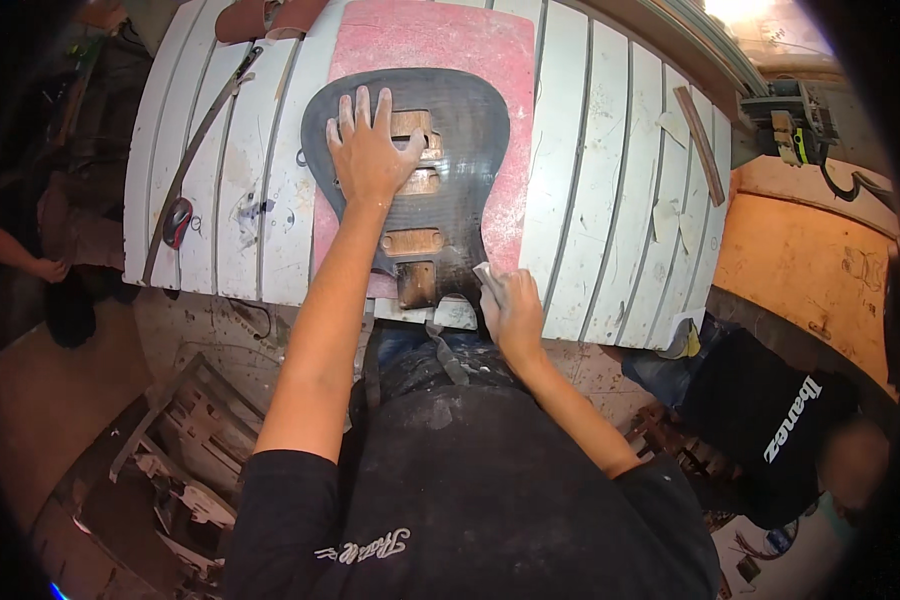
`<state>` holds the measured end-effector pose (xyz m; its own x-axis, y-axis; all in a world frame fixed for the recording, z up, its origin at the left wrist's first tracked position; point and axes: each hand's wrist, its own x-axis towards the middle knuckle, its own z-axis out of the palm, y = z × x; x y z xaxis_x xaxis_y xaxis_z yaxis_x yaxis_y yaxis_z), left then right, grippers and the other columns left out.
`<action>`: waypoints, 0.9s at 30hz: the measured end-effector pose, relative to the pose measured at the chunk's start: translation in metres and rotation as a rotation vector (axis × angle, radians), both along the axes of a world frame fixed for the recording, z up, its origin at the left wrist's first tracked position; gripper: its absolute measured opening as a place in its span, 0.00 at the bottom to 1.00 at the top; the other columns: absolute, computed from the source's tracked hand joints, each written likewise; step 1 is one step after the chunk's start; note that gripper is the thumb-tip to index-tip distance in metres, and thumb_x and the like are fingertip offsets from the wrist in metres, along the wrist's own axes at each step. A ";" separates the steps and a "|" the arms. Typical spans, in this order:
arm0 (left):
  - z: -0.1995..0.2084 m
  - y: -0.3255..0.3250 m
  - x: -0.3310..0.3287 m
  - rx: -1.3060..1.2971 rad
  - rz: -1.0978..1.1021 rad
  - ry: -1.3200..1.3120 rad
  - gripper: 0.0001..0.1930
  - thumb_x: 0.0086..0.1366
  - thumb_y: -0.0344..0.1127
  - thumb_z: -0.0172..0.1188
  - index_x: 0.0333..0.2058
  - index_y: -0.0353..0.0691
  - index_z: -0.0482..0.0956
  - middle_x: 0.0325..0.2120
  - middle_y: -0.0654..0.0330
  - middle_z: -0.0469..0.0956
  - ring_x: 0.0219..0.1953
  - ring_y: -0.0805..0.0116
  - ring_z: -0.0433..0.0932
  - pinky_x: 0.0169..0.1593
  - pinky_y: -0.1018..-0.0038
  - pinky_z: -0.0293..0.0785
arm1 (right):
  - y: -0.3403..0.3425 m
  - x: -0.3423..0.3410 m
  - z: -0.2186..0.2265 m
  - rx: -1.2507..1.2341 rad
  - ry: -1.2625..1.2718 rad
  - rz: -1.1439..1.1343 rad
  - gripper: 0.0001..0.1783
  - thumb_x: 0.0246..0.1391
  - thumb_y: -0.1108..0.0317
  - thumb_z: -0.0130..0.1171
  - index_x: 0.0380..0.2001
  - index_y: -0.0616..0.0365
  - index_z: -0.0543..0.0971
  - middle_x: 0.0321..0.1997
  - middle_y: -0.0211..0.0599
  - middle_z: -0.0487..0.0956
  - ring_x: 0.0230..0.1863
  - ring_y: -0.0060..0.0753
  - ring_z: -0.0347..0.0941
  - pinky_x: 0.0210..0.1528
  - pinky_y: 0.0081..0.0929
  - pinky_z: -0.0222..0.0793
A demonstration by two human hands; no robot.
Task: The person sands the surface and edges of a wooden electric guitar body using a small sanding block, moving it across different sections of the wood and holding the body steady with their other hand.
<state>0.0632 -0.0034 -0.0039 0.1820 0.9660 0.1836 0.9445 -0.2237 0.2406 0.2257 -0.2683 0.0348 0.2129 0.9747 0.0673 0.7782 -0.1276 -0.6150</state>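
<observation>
Head: guitar body (438, 208) lengthwise, pocket (417, 286) nearest.

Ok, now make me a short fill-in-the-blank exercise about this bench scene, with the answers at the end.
1. The guitar body lies on a ____ mat.
2. The right hand grips a pale pad; the ____ hand lies spread on the body.
3. A brown stick lies near the table's ____ edge.

Missing words: pink; left; right.
</observation>
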 end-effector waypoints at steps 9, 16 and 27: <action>-0.001 0.002 0.000 0.025 0.011 0.010 0.42 0.63 0.60 0.61 0.73 0.50 0.69 0.75 0.51 0.63 0.79 0.49 0.55 0.78 0.46 0.48 | 0.028 0.001 -0.011 0.157 -0.064 0.106 0.25 0.50 0.78 0.68 0.53 0.54 0.81 0.40 0.45 0.77 0.43 0.55 0.75 0.43 0.48 0.73; 0.003 -0.001 0.009 0.013 -0.014 0.025 0.42 0.64 0.61 0.60 0.73 0.50 0.69 0.76 0.50 0.63 0.79 0.49 0.54 0.79 0.47 0.47 | 0.060 0.004 -0.022 0.166 -0.024 0.004 0.24 0.51 0.76 0.68 0.53 0.54 0.80 0.43 0.46 0.79 0.45 0.58 0.76 0.46 0.48 0.75; 0.001 -0.099 0.032 -0.047 -0.333 -0.007 0.44 0.72 0.65 0.51 0.76 0.41 0.59 0.79 0.47 0.53 0.81 0.42 0.48 0.79 0.38 0.38 | 0.054 0.100 -0.045 -0.206 0.495 -0.404 0.36 0.53 0.55 0.75 0.60 0.63 0.76 0.55 0.57 0.83 0.57 0.49 0.82 0.58 0.40 0.77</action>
